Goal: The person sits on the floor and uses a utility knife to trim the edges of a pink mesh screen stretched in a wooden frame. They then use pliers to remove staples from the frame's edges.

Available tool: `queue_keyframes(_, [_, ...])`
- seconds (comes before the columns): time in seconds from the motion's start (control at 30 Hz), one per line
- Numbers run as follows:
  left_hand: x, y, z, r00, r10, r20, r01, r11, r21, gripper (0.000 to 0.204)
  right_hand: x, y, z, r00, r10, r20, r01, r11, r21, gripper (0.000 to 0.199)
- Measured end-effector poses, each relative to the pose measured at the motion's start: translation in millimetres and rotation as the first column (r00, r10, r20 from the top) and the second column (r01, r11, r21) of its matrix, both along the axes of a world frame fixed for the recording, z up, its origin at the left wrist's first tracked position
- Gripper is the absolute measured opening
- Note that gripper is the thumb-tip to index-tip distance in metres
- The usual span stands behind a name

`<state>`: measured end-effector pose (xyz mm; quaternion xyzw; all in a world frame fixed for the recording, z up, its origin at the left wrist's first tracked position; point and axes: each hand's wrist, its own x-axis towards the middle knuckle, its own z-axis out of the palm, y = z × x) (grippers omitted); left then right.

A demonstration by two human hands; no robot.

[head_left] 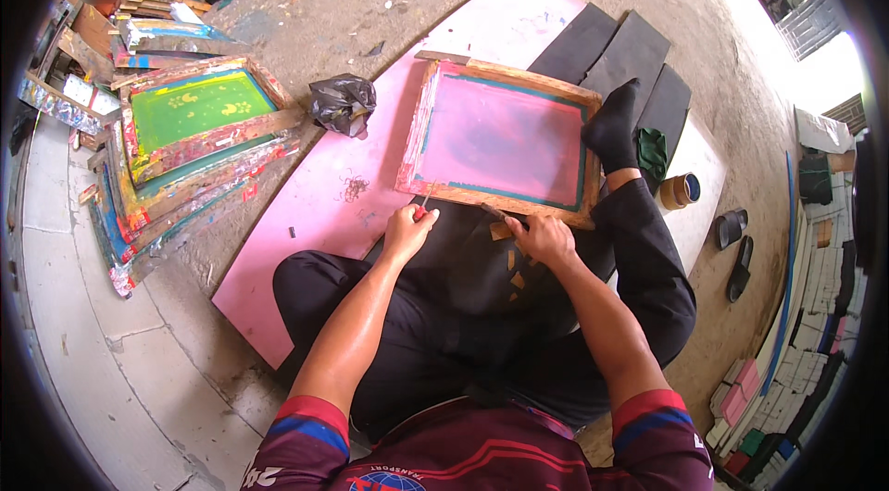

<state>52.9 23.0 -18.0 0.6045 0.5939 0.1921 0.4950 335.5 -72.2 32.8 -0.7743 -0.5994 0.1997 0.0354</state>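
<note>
A wooden screen-printing frame [505, 201] with a pink, translucent mesh lies in front of me, its far right corner by my socked foot. At its near edge, my left hand [410, 230] is closed round a thin tool with a red handle [421, 211], whose tip meets the frame's near left part. My right hand [544, 236] grips a dark, narrow tool [497, 212] along the same edge, right of the left hand. Its exact kind is not clear. Small tan scraps [516, 279] lie on the dark cloth over my lap, below the right hand.
Under the frame is a pink board [278, 278] with dark foam-like sheets [625, 51] on its far right. A crumpled black plastic bag [343, 104] sits left of the frame. Stacked printing frames [199, 135] stand farther left. A roll of tape [681, 191] and sandals [731, 227] are rightward.
</note>
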Motion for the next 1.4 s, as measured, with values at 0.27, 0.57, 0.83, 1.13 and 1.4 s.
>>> queue_keyframes(0.27, [-7, 0, -7, 0.99, 0.04, 0.134, -0.017, 0.985, -0.173, 0.034, 22, -8, -31, 0.986, 0.063, -0.156, -0.052, 0.996, 0.072, 0.063])
queue_keyframes(0.57, [14, -5, 19, 0.842, 0.104, 0.53, 0.114, 0.925, -0.362, 0.023, -16, -11, 1, 0.845, -0.004, -0.535, -0.106, 0.979, -0.175, 0.069])
queue_keyframes(0.83, [3, -4, 5, 0.858, 0.143, 0.493, 0.069, 0.92, -0.387, 0.022, -40, -15, -25, 0.596, -0.138, -0.791, -0.19, 0.933, -0.306, 0.038])
queue_keyframes(1.13, [-29, 31, -14, 0.741, 0.589, 0.322, -0.512, 0.806, -0.296, 0.026, 26, 5, -24, 0.549, -0.35, -0.76, -0.176, 0.84, -0.514, 0.041])
queue_keyframes(1.4, [-56, 58, -33, 0.493, 0.839, 0.232, -0.799, 0.542, -0.261, 0.029, 60, 30, 8, 0.529, -0.445, -0.723, -0.187, 0.77, -0.61, 0.039])
